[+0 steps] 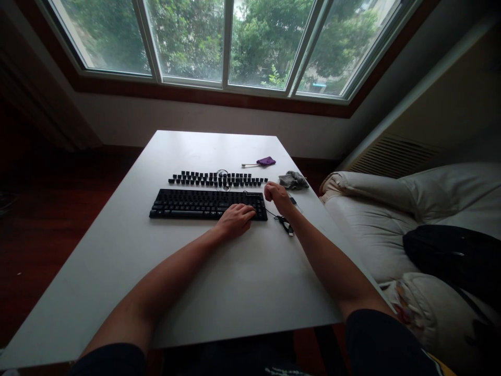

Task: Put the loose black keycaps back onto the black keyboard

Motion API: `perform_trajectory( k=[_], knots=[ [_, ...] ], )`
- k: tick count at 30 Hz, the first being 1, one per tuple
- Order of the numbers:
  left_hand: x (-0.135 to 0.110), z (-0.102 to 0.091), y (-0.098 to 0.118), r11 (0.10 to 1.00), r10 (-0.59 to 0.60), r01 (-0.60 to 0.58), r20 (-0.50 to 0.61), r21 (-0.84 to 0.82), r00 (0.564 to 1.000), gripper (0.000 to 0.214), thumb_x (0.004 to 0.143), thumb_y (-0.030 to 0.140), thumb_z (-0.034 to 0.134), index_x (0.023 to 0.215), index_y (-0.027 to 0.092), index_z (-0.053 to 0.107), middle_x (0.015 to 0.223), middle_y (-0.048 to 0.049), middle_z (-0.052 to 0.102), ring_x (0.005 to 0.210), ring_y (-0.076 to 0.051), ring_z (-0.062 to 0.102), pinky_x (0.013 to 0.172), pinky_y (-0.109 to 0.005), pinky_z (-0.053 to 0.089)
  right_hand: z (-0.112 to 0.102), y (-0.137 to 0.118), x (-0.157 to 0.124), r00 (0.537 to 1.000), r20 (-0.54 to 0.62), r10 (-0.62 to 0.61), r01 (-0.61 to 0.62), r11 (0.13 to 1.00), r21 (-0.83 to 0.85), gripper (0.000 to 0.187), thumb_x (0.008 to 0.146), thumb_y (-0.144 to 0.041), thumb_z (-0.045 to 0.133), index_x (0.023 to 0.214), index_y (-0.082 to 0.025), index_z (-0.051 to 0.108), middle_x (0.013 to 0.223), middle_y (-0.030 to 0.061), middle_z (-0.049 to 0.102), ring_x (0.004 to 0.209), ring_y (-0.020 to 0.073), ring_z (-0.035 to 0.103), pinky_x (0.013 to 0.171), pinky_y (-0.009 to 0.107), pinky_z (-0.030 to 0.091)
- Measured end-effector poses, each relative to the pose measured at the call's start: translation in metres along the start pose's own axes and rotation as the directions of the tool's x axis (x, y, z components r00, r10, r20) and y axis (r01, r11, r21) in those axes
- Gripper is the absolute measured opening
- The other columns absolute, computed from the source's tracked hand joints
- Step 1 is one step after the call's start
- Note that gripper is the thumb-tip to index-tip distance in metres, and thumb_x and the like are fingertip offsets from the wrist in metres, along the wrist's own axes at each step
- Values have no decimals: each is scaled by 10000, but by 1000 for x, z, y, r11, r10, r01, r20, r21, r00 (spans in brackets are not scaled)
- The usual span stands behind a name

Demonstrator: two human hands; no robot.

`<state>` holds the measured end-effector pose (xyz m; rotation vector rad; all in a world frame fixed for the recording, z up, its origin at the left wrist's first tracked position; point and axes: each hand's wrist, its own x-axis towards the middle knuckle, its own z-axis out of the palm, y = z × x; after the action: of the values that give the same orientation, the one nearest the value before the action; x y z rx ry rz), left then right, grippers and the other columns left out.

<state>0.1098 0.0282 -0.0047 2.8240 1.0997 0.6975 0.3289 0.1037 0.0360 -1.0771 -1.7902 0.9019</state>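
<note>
Keyboard [188, 203] at centre of frame; loose keycaps [210, 183] in rows just above.
Left hand [237, 218] on its right part, fingers loosely extended; right hand [277, 193] at upper-right corner, fingers curled, contents indiscernible.

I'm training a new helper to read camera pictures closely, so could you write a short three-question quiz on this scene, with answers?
1. Which hand rests on the right end of the black keyboard?
2. True or false: the loose keycaps lie between the keyboard and the person.
3. What colour is the crumpled cloth just beyond the right hand?
A) Red
B) Grey
C) Yellow

Key:
1. The left hand.
2. False; they lie beyond the keyboard, toward the window.
3. B.
</note>
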Motion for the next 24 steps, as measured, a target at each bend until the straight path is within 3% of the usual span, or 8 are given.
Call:
perform_trajectory(
  k=[3,5,8,11,15,19,21,24],
  knots=[
    [0,1,0,1000,-1,1,-4,-1,1000,394,941,249,522,1324,222,614,1382,-88,609,1223,-258,559,1058,-441,434,5,-3,2,1000,5,30,-30,984,177,343,946,-421,406,662,-249,319,606,-19,382,561,144,385,575,290,390],
    [0,2,0,1000,-6,6,-4,-2,1000,397,940,248,523,1326,227,614,1381,-89,608,1227,-260,559,1059,-445,434,12,-1,2,996,75,40,-57,971,232,335,926,-415,429,653,-247,330,604,-23,372,560,140,373,574,290,380],
    [0,4,-1,1000,-5,5,0,0,1000,408,930,253,537,1329,223,613,1379,-91,608,1229,-265,558,1061,-448,435,22,3,0,974,221,47,-88,979,181,337,909,-411,466,633,-234,390,592,-25,404,561,134,370,569,284,349],
    [0,4,-1,1000,-3,3,5,2,1000,414,928,254,538,1333,214,611,1381,-94,609,1236,-268,556,1067,-448,433,25,3,0,961,268,65,-93,991,95,352,915,-423,479,629,-224,429,591,-24,441,575,134,387,581,280,351],
    [0,1,-1,1000,-6,6,18,-15,1000,448,908,249,561,1353,217,601,1402,-95,600,1246,-266,564,1077,-450,432,16,5,10,995,97,21,-24,999,29,359,949,-426,439,653,-224,462,608,-16,487,608,144,446,644,286,409],
    [-1,-3,-3,998,31,-28,54,-58,998,548,872,256,608,1416,234,551,1480,-96,550,1328,-263,526,1139,-464,391,0,27,26,991,-136,-11,-21,973,-228,288,935,-434,473,768,-219,569,662,-5,579,650,166,523,674,296,440],
    [-2,-3,-4,997,47,-42,72,-69,996,601,862,275,629,1451,235,514,1534,-98,499,1378,-266,490,1179,-474,349,-6,42,35,985,-169,-26,-44,917,-397,211,897,-401,542,889,-208,629,729,9,635,683,178,561,687,299,446],
    [-3,-1,-5,996,64,-58,91,-67,994,641,859,301,647,1475,244,482,1572,-92,456,1412,-265,458,1206,-478,314,-12,61,46,993,-91,-78,6,792,-610,216,864,-275,577,1048,-197,659,825,40,674,795,210,599,773,323,464]
  ],
)
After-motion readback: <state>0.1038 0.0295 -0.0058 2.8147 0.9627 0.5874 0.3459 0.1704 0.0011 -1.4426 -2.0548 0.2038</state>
